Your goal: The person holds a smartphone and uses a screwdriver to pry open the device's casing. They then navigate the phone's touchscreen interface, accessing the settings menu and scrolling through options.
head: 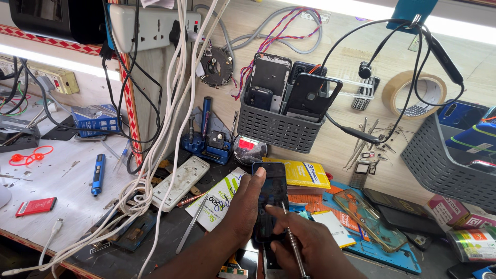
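While left hand (247,206) grips dark phone (270,199) at 6 o'clock, right hand (305,243) pinches screwdriver (292,240), tip against phone's right edge. Risk: tip slips, scratching screen; white cables (155,155) at 9 o'clock could snag.

Phone (270,199) is black with a dark glossy screen, and the screwdriver (292,238) over it is plain silver. Basket (279,126) on the wall is grey with a grid pattern, stuffed with black phones. Cables (155,170) are white, with one red-and-blue twisted wire (289,23) up top. Yellow box (302,173), blue mat (385,253), blue pen tool (97,174), red battery (35,206), tan tape roll (417,93).
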